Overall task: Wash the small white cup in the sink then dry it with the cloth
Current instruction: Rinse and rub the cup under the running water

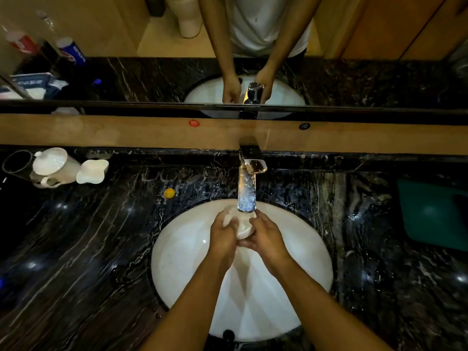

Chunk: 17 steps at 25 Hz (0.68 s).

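The small white cup (241, 225) is held over the white oval sink (182, 254), directly under the spout of the chrome tap (247, 188). My left hand (222, 236) grips the cup from the left, its fingers curled over the cup's side. My right hand (266, 236) holds it from the right and below. Much of the cup is hidden by my fingers. A green cloth (430, 214) lies flat on the counter at the far right.
The black marble counter (88, 249) surrounds the sink. At its back left stand a white teapot (54, 165), a white dish (92, 171) and a dark ring-shaped object (16, 162). A small yellow object (169, 193) lies near the tap. A mirror runs along the back.
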Tool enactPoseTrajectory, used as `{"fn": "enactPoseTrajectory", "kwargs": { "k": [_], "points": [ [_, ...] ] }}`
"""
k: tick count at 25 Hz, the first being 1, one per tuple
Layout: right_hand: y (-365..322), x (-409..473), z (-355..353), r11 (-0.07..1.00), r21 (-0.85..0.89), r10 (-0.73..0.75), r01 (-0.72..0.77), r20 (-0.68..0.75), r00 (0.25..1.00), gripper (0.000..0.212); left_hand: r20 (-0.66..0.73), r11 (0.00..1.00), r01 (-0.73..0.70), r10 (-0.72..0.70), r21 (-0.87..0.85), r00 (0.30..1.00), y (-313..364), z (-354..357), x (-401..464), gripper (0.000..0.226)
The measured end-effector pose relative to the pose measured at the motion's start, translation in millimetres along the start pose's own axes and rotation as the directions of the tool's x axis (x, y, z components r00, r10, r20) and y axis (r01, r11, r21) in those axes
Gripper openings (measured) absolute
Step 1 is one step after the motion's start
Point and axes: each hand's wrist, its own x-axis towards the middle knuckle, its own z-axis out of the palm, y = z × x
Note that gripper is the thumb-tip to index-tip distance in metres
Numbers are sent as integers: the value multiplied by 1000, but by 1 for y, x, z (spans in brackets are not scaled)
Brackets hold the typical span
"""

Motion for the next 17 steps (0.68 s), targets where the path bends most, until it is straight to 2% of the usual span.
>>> {"fn": "enactPoseTrajectory", "kwargs": {
  "k": [1,3,5,6,8,10,11,12,13,15,17],
  "points": [
    [2,-1,0,1000,8,-15,14,14,1000,36,-28,999,-18,19,34,999,-1,3,1,34],
    [3,-1,1,999,-31,-45,44,-20,999,36,-57,954,-135,155,266,986,-2,6,1,31],
    [1,6,0,995,-86,-50,42,-95,994,38,18,792,-322,367,519,930,-5,2,-5,23],
    [-1,9,-1,994,-108,-41,27,-132,990,38,92,710,-401,432,580,897,-7,-2,-9,19],
    [-4,17,-2,990,-137,-40,18,-164,986,30,244,600,-508,467,619,850,-13,-13,-15,19],
    [-7,21,-1,971,-237,-51,14,-150,987,22,393,492,-612,481,619,784,-16,-22,-15,25],
    [-8,22,0,968,-249,-45,9,-137,990,20,422,460,-633,484,622,767,-17,-24,-15,25],
    [-8,22,2,976,-219,-31,5,-115,993,20,408,465,-624,485,628,773,-16,-25,-14,22],
    [-8,22,3,980,-197,-13,-7,-98,995,21,359,513,-591,484,622,798,-14,-24,-13,14],
    [-7,23,2,960,-278,0,-28,-100,995,23,245,699,-493,431,518,868,-10,-21,-12,9],
    [-2,24,2,954,-291,44,-64,-75,996,40,178,853,-367,322,371,930,-8,-17,-11,11]
  ]
}}
